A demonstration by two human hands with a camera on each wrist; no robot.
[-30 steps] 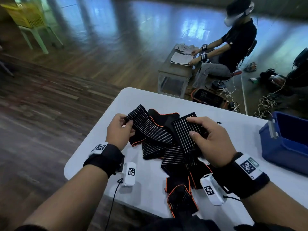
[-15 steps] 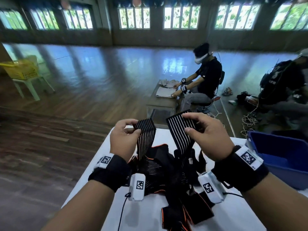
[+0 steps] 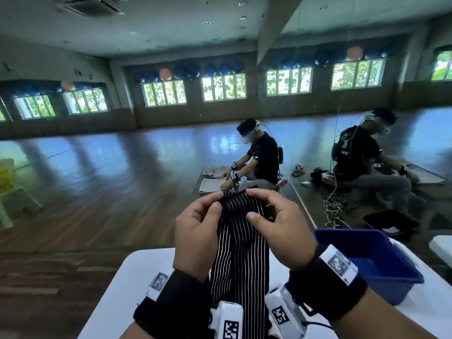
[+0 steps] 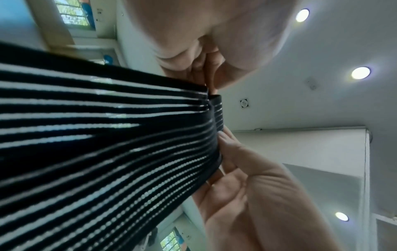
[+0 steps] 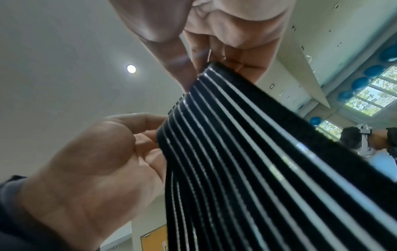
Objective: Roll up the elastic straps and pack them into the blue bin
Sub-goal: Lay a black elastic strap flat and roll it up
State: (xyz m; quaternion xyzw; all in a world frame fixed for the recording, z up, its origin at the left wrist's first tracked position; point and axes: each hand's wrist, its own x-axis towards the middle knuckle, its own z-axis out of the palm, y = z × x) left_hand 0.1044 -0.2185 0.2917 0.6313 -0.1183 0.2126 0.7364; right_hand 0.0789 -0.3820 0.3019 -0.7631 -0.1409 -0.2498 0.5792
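A black elastic strap (image 3: 241,253) with thin white stripes hangs down from both my hands, raised in front of me above the white table (image 3: 137,277). My left hand (image 3: 210,206) pinches the strap's top edge on its left side, thumb in front. On the right side, my right hand (image 3: 254,204) pinches the same edge. The two hanging lengths meet at that top edge. In the left wrist view the strap (image 4: 107,135) runs to my left hand (image 4: 209,84). The right wrist view shows the strap (image 5: 257,169) under my right hand (image 5: 204,68). The blue bin (image 3: 381,270) stands on the table to the right.
Two seated people (image 3: 261,157) (image 3: 359,155) work at low tables across the wooden floor. Cables (image 3: 332,211) lie on the floor behind the bin. A yellow basket (image 3: 5,177) on a white stand is at the far left.
Both hands have risen and come together, bringing the two strap ends they held apart into one edge. My view has tilted up, so the pile of straps is out of sight.
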